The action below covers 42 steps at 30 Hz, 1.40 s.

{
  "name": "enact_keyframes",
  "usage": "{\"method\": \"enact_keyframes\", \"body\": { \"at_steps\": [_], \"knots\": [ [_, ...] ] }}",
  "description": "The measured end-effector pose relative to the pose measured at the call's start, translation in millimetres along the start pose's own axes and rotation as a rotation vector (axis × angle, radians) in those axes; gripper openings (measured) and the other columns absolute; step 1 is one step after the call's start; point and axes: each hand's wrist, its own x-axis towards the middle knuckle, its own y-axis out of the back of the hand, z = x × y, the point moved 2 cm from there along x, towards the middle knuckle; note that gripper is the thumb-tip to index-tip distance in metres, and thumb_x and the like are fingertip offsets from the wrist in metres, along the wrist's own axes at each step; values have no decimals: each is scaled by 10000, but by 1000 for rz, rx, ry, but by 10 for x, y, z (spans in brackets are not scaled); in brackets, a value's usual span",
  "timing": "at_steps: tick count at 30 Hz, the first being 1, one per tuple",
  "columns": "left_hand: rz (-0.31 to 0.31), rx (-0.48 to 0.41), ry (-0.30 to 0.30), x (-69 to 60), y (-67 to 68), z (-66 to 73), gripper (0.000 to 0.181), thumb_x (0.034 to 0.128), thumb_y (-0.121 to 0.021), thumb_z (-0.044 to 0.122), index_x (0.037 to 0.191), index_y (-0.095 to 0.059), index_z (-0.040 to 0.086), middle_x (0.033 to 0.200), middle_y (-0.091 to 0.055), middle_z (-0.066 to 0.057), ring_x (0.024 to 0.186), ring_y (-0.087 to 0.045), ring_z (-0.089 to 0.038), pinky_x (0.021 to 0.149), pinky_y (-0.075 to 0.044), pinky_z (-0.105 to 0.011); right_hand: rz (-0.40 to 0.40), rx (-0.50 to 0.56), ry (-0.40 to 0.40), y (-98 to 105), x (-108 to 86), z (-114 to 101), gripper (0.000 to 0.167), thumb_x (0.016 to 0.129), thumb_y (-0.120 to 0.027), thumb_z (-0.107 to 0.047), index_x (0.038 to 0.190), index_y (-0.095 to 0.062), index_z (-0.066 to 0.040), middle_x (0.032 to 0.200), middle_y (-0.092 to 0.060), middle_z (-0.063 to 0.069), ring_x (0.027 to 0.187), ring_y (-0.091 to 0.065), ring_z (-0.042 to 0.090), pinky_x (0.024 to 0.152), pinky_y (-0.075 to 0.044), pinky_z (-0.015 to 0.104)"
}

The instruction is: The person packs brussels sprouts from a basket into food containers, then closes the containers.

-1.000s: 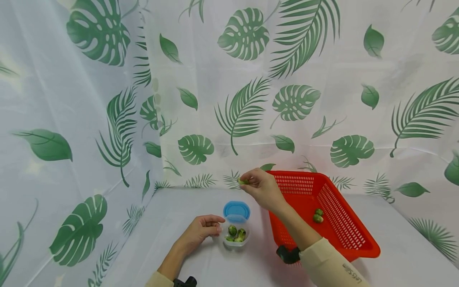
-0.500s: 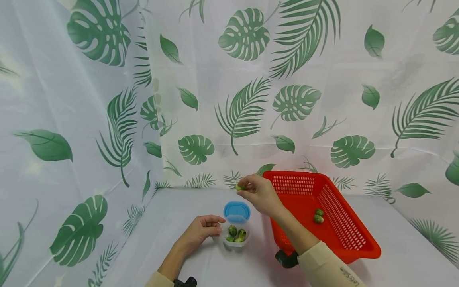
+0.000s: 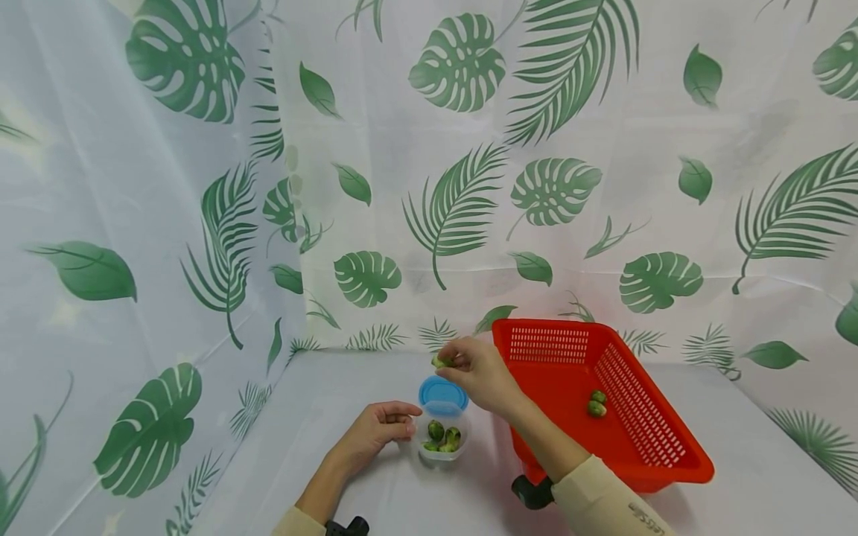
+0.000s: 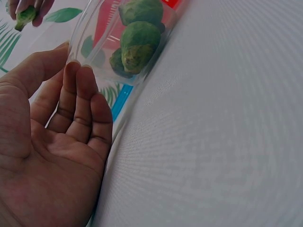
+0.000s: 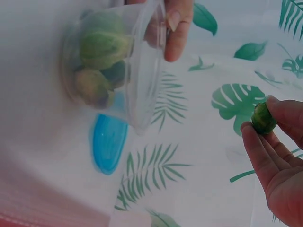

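Carrying seems in hand: the right grip (image 3: 484,376) pinches 1 sprout (image 5: 263,119); the left grip (image 3: 375,433), loose-fingered, touches the tub (image 3: 439,455). Next likely calls for lowering the sprout inside.

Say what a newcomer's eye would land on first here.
Probably the red basket at the right, the brightest thing here, with two sprouts inside. The leaf-print backdrop competes, filling most of the head view. Next comes the right hand, pinching another sprout in the air, just above the blue lid as the head view shows it.
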Motion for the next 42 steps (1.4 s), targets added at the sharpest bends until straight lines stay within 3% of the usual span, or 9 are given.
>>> {"method": "enact_keyframes", "body": {
  "at_steps": [7,17,26,32,42],
  "knots": [
    [5,-9,6,-6,-3,1,437,950,-741,104,1328,-637,-88,1133,-732,-128,859,-664,-87,817,-564,-293,-25,-7,-6,-49,-20,37,181,920,-789,-93,1094,-764,-139,1050,-757,19,899,-721,177,792,-633,316],
    [-11,-21,2,-10,3,1,469,950,-749,138,1335,-624,-98,1063,-747,-29,861,-667,-72,829,-565,-286,-65,-34,-32,-155,-46,140,170,917,-794,-102,1077,-758,-147,1052,-756,9,904,-735,167,783,-635,323],
    [-8,-29,-3,-1,3,-12,405,948,-745,126,1304,-669,-53,1050,-747,-22,863,-665,-80,823,-568,-286,-160,-58,-8,-188,-52,227,117,921,-797,-136,1035,-773,-150,1017,-747,5,824,-715,141,754,-630,300],
    [0,-21,-6,5,6,-20,365,947,-740,106,1284,-693,-26,1059,-734,-41,862,-656,-96,815,-566,-296,-239,-52,-27,-212,-52,266,121,918,-798,-140,1028,-766,-101,992,-737,26,824,-718,201,760,-635,338],
    [-5,-24,-9,6,9,-17,441,943,-756,139,1317,-653,-71,1093,-728,-76,864,-657,-85,831,-571,-299,-301,-137,-60,-223,-71,244,136,900,-822,-186,1024,-780,-150,981,-738,-31,822,-636,149,726,-611,290]
  ]
}}
